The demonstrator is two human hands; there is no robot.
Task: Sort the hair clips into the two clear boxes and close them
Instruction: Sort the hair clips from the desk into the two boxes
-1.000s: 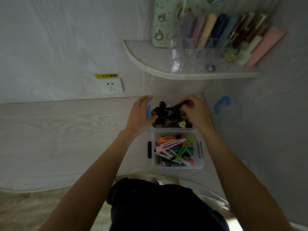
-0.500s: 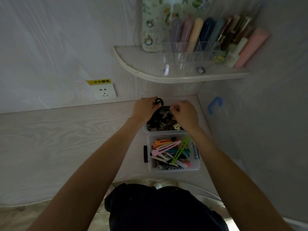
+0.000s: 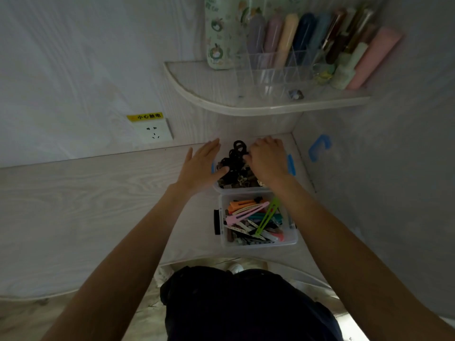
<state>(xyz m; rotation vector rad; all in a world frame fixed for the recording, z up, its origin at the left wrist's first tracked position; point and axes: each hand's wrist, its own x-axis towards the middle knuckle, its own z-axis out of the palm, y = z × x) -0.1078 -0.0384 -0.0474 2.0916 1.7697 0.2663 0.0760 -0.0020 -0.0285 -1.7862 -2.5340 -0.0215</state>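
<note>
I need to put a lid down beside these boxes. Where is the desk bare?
Left of both boxes the desk lies bare, out past the wall socket. Crowded: the right corner, where the far box and near box sit under both hands.

Pale wood-grain desk (image 3: 73, 205) with a white wall socket (image 3: 153, 132) under a yellow warning sticker (image 3: 145, 116). Up on the corner shelf (image 3: 246, 108) there's a clear organizer (image 3: 278, 70) packed with pastel tubes, plus a patterned bottle (image 3: 219, 33) (cartoon print).
</note>
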